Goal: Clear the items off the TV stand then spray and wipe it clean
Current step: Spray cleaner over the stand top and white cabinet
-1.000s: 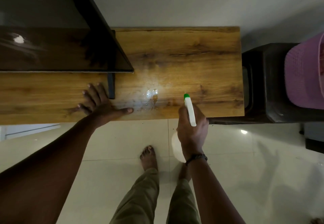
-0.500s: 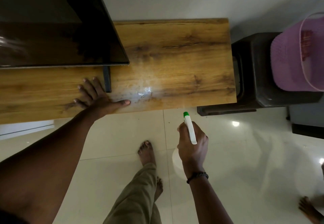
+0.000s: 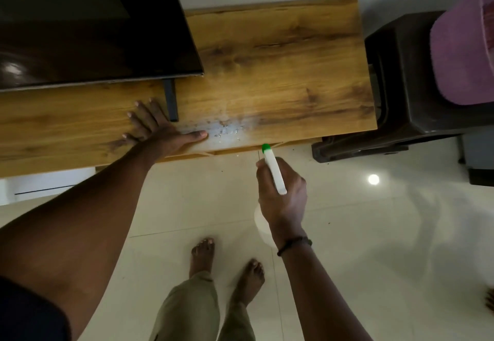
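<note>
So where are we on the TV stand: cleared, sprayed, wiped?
Done: the visible stand top bears only the TV, and a wet patch sits near its front edge. In hand: the right hand grips the spray bottle; the left hand rests flat on the top. Left: wiping; no cloth in view.

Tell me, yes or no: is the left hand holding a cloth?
No, the left hand lies flat with fingers spread on the wooden TV stand, holding nothing.
</note>
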A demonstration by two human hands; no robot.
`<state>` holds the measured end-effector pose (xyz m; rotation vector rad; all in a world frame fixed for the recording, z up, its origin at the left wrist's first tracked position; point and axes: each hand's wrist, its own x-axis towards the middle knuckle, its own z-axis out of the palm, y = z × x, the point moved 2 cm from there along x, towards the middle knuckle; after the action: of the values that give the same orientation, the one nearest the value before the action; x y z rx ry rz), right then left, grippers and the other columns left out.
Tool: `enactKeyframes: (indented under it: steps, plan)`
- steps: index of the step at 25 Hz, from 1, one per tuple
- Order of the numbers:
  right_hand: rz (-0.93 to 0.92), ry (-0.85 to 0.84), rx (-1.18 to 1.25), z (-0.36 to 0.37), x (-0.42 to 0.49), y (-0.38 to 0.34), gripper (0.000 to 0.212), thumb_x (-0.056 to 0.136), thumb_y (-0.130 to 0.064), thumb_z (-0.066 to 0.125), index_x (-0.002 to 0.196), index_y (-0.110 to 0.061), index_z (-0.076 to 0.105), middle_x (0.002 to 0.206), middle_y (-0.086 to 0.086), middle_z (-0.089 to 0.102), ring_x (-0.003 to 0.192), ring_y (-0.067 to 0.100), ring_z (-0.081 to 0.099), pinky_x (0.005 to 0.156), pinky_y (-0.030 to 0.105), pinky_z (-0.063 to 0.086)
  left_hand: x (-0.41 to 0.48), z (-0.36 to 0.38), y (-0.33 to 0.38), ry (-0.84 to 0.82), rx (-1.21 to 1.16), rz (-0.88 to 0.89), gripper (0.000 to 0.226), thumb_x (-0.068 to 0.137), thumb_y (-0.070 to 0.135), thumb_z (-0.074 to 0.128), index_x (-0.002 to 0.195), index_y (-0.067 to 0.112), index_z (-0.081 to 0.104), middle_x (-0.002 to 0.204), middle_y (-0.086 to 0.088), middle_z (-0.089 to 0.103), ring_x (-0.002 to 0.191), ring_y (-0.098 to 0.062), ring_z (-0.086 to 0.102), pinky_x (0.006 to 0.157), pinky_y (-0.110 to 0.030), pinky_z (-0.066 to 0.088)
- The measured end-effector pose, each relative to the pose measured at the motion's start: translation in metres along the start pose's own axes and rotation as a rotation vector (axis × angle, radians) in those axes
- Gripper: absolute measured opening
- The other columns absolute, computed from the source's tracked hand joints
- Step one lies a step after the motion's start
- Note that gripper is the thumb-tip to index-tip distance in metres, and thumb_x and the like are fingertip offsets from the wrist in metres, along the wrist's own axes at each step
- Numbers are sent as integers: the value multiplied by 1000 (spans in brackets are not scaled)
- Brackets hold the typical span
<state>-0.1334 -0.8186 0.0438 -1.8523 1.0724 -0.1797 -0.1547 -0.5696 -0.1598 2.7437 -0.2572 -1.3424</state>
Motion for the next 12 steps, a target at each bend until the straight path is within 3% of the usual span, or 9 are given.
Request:
enactKeyframes:
  steps: [1, 2, 3, 5, 6, 8, 10, 12]
  plan:
    - [13, -3, 40, 8, 11, -10, 27, 91, -33, 59, 70, -19, 52, 56, 0, 52, 54, 33, 55, 53, 49, 52, 16, -28, -8, -70, -10, -75, 33, 88, 7, 66, 114, -14, 70, 117, -30, 70, 107, -24, 74, 85, -30, 60]
    - [16, -15, 75, 17, 24, -21, 27, 91, -32, 59, 69, -18, 52, 56, 1, 52, 54, 36, 56, 54, 50, 53, 44, -76, -12, -105, -8, -154, 68, 98, 24, 65, 143, -20, 40, 148, -38, 45, 138, -31, 54, 109, -38, 48]
    - [11, -30, 99, 25, 37, -32, 27, 90, -31, 59, 68, -17, 53, 56, 3, 52, 55, 37, 57, 53, 51, 53, 71, -133, -3, -46, -73, -201, 102, 98, 49, 62, 158, -11, 6, 166, -33, 8, 156, -37, 19, 125, -50, 24]
    - [-3, -61, 116, 37, 62, -52, 28, 86, -34, 57, 69, -12, 56, 60, 11, 55, 57, 39, 58, 53, 52, 54, 101, -228, 40, -78, -233, -160, 150, 68, 88, 66, 155, 15, -32, 164, -13, -36, 153, -37, -27, 120, -60, -16]
    - [0, -71, 118, 41, 71, -60, 31, 85, -35, 56, 69, -9, 57, 63, 16, 56, 57, 37, 56, 52, 51, 53, 102, -245, 50, -17, -244, -151, 162, 48, 100, 62, 148, 24, -41, 158, -7, -46, 148, -36, -37, 111, -59, -24]
    - [21, -77, 126, 44, 81, -68, 36, 84, -37, 55, 71, -4, 56, 66, 21, 55, 55, 31, 48, 53, 49, 50, 95, -262, 63, 86, -212, -105, 167, 24, 111, 48, 136, 34, -49, 142, 2, -63, 144, -36, -44, 108, -63, -25]
    - [43, -74, 105, 42, 80, -71, 37, 83, -39, 54, 71, -4, 55, 67, 20, 57, 55, 33, 51, 55, 46, 51, 88, -257, 65, 49, -222, -31, 167, 17, 113, 41, 134, 37, -50, 123, 8, -73, 144, -36, -44, 109, -68, -24]
    - [45, -90, 38, 40, 68, -66, 34, 83, -39, 53, 74, -7, 60, 69, 17, 63, 60, 39, 62, 58, 50, 58, 86, -254, 62, 18, -230, -65, 168, 17, 114, 36, 138, 35, -48, 123, 8, -72, 144, -36, -44, 109, -68, -24]
